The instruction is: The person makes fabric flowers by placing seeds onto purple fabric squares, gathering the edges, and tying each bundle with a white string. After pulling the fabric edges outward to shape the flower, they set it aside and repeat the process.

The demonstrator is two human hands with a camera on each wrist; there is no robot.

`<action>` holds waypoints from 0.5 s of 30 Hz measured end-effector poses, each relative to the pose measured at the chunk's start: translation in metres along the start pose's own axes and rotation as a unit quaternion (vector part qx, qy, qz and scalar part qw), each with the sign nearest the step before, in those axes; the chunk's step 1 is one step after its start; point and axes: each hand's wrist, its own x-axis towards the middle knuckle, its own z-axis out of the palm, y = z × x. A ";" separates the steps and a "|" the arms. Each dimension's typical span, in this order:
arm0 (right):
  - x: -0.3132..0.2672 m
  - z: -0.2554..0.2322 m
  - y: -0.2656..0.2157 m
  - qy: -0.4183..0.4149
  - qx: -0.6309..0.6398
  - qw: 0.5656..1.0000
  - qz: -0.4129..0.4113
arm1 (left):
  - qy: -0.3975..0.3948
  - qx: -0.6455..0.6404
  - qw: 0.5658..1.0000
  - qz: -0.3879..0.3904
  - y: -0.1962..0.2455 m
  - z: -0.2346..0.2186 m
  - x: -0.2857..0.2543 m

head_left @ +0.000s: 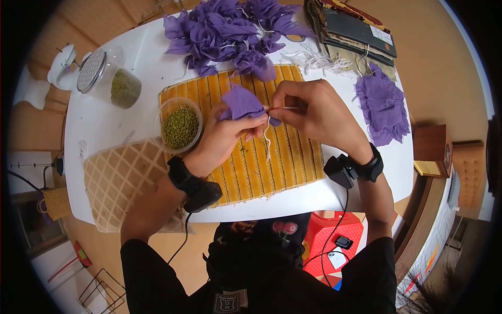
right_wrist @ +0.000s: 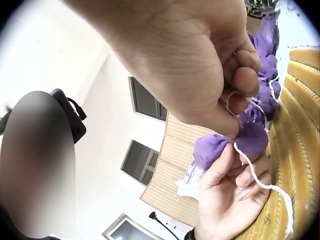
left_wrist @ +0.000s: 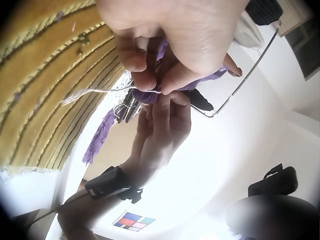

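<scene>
The tie point of the purple cloth [head_left: 240, 102] is hidden under thumb and fingertips; any contents of the cloth are likewise concealed; the cloth is located between the two hands, above the yellow striped mat [head_left: 246, 180]. The left hand [head_left: 222, 133] pinches the gathered cloth between thumb and fingers; the right hand [head_left: 315, 112] pinches the white string [head_left: 269, 141] between thumb and index finger, just beside the left fingertips; one tail of the string hangs below the gather, and its other end cannot be made out.

The mat is partly covered by both hands and by the tub [head_left: 158, 121] of green beans; the lattice-patterned cloth [head_left: 120, 175] is partly covered by the left forearm; the contents of the clear container [head_left: 126, 90] are green, too blurred to identify.

Count: one cloth in hand; one mat; one tub, at the mat's left edge; one lattice-patterned cloth; two wrist cameras [head_left: 204, 196], one per wrist. The bundles in the purple heap [head_left: 214, 34] overlap and cannot be counted; the loose strings [head_left: 319, 61] beside it are tangled, number indeterminate; the layers of the flat purple pile [head_left: 381, 107], at the right side of the white table [head_left: 342, 198], cannot be counted.
</scene>
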 end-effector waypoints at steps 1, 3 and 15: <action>0.000 0.001 0.000 0.000 0.000 1.000 0.000 | 0.000 0.000 1.000 0.000 -0.001 -0.001 0.000; 0.000 0.002 0.000 0.003 -0.011 1.000 0.004 | -0.014 0.020 1.000 0.016 -0.004 -0.005 0.002; 0.002 -0.006 0.004 -0.047 0.029 0.998 0.024 | 0.000 0.134 0.989 0.054 -0.002 -0.002 -0.002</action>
